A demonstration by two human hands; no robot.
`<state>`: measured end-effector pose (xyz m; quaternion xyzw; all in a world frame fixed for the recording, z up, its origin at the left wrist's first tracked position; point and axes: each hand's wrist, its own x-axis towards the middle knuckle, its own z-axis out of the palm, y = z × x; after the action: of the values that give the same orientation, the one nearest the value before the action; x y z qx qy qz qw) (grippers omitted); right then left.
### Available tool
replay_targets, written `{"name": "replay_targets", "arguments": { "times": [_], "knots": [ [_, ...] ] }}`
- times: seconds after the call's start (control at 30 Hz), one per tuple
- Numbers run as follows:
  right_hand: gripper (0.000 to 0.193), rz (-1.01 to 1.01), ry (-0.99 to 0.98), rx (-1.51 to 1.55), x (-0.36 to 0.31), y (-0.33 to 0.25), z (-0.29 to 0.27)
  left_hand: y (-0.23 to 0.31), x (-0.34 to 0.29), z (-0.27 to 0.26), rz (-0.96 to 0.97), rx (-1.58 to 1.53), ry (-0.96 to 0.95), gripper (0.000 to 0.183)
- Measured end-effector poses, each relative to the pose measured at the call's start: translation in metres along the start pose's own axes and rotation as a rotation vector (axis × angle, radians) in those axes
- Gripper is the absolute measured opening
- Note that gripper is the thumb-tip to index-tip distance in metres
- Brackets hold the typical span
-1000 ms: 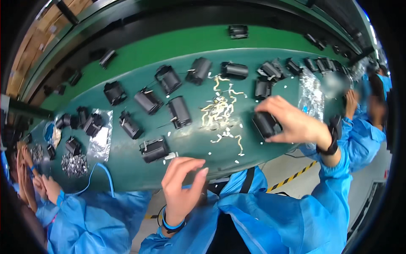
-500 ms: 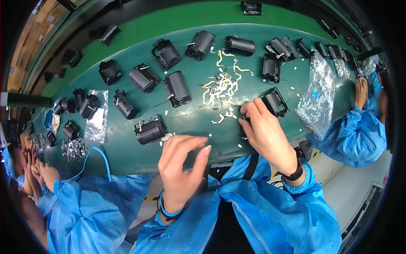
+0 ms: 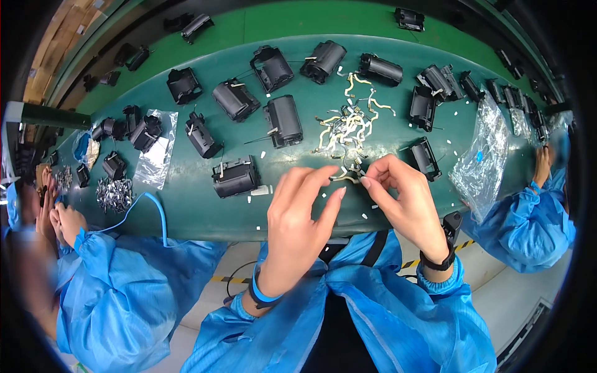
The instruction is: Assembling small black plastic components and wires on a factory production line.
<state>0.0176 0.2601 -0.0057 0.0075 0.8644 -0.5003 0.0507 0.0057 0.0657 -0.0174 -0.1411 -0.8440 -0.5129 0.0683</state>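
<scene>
Between my hands, a short cream-and-yellow flat ribbon cable lies just above the green tabletop. My right hand pinches its right end between thumb and fingertips. My left hand hovers by the cable's other end, thumb and forefinger apart with a gap between them. Beyond the fingers spreads a tangled pile of similar ribbon cables. Close to my right fingers lies a black plastic housing; another housing rests left of my left hand.
Several more black housings, such as one large housing, stand around the green table. A clear plastic bag lies at right, a flat bag at left near small metal parts. Co-workers in blue sleeves sit on both sides.
The view has shifted, so the table's things appear further right. My left hand has come forward toward my right fingers, and a ribbon cable now shows between the hands.
</scene>
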Motion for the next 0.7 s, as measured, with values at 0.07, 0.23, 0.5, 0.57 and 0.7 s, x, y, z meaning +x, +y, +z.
{"name": "replay_targets", "arguments": {
  "times": [0.07,0.23,0.5,0.57,0.7],
  "knots": [
    [0.012,-0.079,0.016,0.025,-0.002,-0.004,-0.001,0.001,-0.002,0.002,0.016,0.072,-0.02,0.035],
    [0.013,-0.062,0.07,0.06,0.002,0.0,0.0,0.0,0.0,0.015,0.082,0.188,-0.049,0.041],
    [0.017,-0.21,0.021,-0.35,0.02,-0.001,0.015,-0.013,-0.001,0.007,-0.022,0.399,-0.004,0.034],
    [0.016,-0.196,-0.001,-0.316,0.024,0.002,0.02,-0.014,0.001,0.005,-0.01,0.382,0.017,0.036],
    [0.012,-0.237,-0.046,-0.278,0.027,0.0,0.029,-0.017,-0.001,0.0,0.024,0.365,0.021,0.037]
  ]
}}
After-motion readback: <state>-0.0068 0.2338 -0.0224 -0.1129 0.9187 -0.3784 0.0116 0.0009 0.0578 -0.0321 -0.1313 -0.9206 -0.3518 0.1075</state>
